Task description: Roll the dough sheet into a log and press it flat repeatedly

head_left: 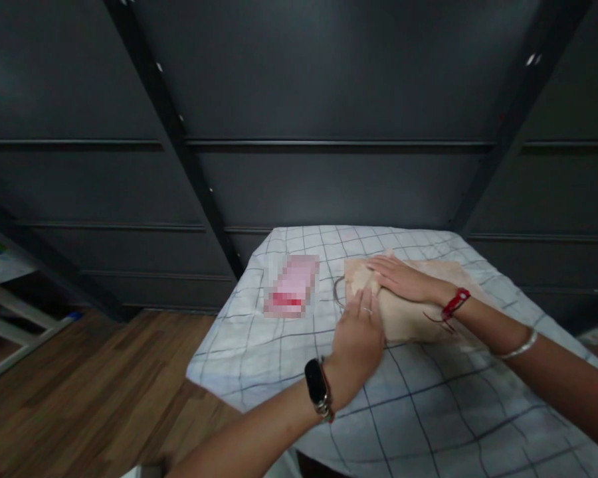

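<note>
A beige piece of cloth (413,322) lies on the checked tablecloth, right of the middle. Both hands press on its left part. My left hand (359,335) rests there with fingers stretched out flat, a black watch band on its wrist. My right hand (403,279) lies palm down across the upper part of the cloth, fingers extended; a red string bracelet circles its wrist. The fingertips of both hands come close together over a small raised fold. From the cloth's left edge sticks out a thin brownish cord loop (336,291). Whatever lies under the fingers is hidden.
A pink and red item (294,282), pixelated, lies left on the white checked tablecloth (289,358). Dark grey metal panels (339,186) rise behind the table. At the left stands a white frame (24,325) on the wooden floor (129,385).
</note>
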A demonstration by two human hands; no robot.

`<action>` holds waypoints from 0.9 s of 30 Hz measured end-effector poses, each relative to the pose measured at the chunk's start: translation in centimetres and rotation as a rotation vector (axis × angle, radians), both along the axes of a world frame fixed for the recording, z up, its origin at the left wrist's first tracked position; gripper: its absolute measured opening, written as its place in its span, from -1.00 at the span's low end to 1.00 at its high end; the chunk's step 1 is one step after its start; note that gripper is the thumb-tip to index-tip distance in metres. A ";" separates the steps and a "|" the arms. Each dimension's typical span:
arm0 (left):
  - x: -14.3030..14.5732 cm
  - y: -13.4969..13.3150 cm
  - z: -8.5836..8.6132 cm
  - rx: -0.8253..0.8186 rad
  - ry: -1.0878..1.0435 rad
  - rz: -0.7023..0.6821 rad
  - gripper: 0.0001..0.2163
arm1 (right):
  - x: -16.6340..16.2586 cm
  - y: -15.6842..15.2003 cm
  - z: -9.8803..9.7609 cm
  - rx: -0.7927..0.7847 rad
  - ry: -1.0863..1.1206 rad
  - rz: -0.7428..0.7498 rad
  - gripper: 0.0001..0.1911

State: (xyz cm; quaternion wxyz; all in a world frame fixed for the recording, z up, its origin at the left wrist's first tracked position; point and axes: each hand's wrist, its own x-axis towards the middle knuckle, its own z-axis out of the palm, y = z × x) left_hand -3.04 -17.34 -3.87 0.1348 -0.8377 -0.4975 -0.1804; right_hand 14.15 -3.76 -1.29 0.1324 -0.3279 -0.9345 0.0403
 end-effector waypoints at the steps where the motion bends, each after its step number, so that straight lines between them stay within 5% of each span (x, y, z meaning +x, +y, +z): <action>1: 0.0 0.0 0.0 -0.005 -0.008 0.019 -0.54 | 0.1 0.0 -0.1 -0.012 -0.001 -0.013 -0.43; 11: -2.6 1.6 0.9 -0.086 -0.050 0.117 -0.55 | -5.0 2.3 0.7 -0.045 -0.069 -0.008 -0.51; 21: -5.0 2.9 3.2 -0.371 -0.043 0.243 -0.67 | -10.5 4.7 1.0 0.004 -0.171 -0.064 -0.48; 27: -4.7 1.2 2.8 -0.241 -0.002 0.147 -0.65 | -6.5 1.1 1.7 0.079 -0.134 -0.045 -0.51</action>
